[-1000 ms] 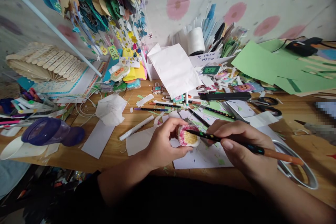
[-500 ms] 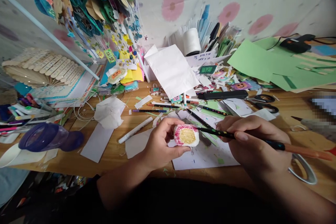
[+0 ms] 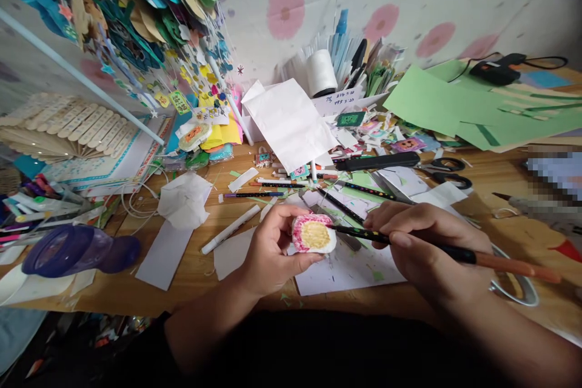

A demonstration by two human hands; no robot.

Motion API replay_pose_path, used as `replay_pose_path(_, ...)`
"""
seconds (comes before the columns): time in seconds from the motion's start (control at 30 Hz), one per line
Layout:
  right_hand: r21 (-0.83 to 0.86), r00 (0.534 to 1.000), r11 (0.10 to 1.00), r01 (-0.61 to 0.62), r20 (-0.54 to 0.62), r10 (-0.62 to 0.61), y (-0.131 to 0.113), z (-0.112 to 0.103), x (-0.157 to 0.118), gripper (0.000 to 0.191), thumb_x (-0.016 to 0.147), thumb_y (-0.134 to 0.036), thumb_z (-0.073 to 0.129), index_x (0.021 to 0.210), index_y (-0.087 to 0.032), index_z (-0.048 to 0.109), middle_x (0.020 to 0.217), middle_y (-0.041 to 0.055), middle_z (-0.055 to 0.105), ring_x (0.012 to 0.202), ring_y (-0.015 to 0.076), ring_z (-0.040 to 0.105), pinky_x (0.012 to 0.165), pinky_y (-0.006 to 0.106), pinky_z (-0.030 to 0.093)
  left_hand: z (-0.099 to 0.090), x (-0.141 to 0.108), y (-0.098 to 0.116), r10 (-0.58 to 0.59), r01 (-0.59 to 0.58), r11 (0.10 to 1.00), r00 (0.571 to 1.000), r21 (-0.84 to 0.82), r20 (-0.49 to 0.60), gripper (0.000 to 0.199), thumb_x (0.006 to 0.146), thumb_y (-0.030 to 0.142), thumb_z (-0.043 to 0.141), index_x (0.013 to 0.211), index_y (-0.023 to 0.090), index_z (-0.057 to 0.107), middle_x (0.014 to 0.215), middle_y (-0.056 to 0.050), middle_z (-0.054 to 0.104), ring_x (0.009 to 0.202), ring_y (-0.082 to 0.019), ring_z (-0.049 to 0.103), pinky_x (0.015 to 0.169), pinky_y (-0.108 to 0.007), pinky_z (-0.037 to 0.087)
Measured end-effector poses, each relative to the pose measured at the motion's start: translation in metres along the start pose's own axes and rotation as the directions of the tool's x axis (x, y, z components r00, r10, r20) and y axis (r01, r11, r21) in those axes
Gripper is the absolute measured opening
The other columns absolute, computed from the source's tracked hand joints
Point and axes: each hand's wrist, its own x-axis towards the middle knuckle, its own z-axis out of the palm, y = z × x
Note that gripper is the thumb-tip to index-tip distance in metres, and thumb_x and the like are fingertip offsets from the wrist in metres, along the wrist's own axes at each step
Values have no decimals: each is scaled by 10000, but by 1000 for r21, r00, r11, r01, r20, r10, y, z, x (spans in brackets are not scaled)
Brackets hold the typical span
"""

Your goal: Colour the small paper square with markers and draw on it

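Note:
Between the thumb and fingers of my left hand is a small white rounded block. Its face has a yellow middle and pink colouring along the left and top edge. My right hand is closed around a black dotted pen with an orange-brown rear end. The pen's tip meets the upper right part of the block's face. Below both hands lies a white sheet with green scraps on it.
Pens and paper scraps cover the middle of the table. Scissors lie at the right, near green paper. A purple cup lies at the left. Behind stand a white roll and hanging paper decorations.
The whole view has shifted slightly, so most things appear further left. More pink shows along the block's top edge. Both hands keep their holds.

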Motion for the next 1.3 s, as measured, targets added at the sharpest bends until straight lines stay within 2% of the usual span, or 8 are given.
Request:
replay_pose_path(0.1,43,999,999,32,-17,-31,0,0,2,80,816,-201,644,754,-228,688,574,3,598,613,183,565,686,404,483,0,0,2,-17,17,1000,1000,1,-10,489,601,113,813,1007,229,568,904,-7,628,782,-125,605,685,-204,514)
replay_pose_path(0.23,1,1000,1000,26,-12,-26,0,-1,2,62,809,-205,653,786,-236,701,622,13,631,689,207,604,749,422,494,1,1,3,-29,29,999,1000,-42,-2,490,601,97,810,1004,239,569,900,6,641,760,-111,612,667,-187,508)
replay_pose_path(0.37,21,998,999,48,-47,-47,-1,-3,2,85,830,-213,629,773,-235,688,594,-2,601,631,182,578,738,412,496,1,1,4,-22,21,998,1000,-62,-10,493,591,102,818,997,236,573,875,10,646,739,-115,615,639,-186,506)
replay_pose_path(0.5,10,999,999,43,30,-44,-1,-3,1,64,821,-188,640,800,-227,685,646,10,631,685,196,605,756,420,496,0,1,3,-16,16,996,1000,-88,6,505,596,88,816,1015,241,580,863,17,651,717,-99,611,631,-169,497)
replay_pose_path(0.63,33,999,998,44,-32,-43,0,-3,1,68,834,-221,634,785,-233,680,609,-4,610,638,177,585,726,395,501,0,1,0,-6,6,994,1000,-108,3,505,603,77,811,1022,249,587,877,24,645,726,-89,609,641,-160,493)
replay_pose_path(0.83,-38,996,999,26,89,-22,-2,-5,0,62,824,-219,639,780,-241,677,639,8,626,661,186,610,722,402,524,0,1,1,-9,9,996,1000,-88,-5,500,605,101,819,1018,245,577,907,16,646,739,-98,612,656,-178,499)
replay_pose_path(1.07,-57,996,998,33,81,-28,-5,-2,3,77,832,-218,631,771,-242,671,619,4,624,645,184,607,737,414,530,0,1,0,-47,47,999,998,-16,-44,501,591,182,840,998,229,551,886,-7,661,734,-136,628,638,-215,511)
replay_pose_path(1.3,-46,996,998,33,89,-29,-6,-2,3,86,833,-230,629,756,-238,667,601,-2,617,619,175,596,746,410,528,1,1,1,-37,33,996,998,-80,-44,501,591,118,834,994,240,564,863,31,663,721,-92,623,652,-168,502)
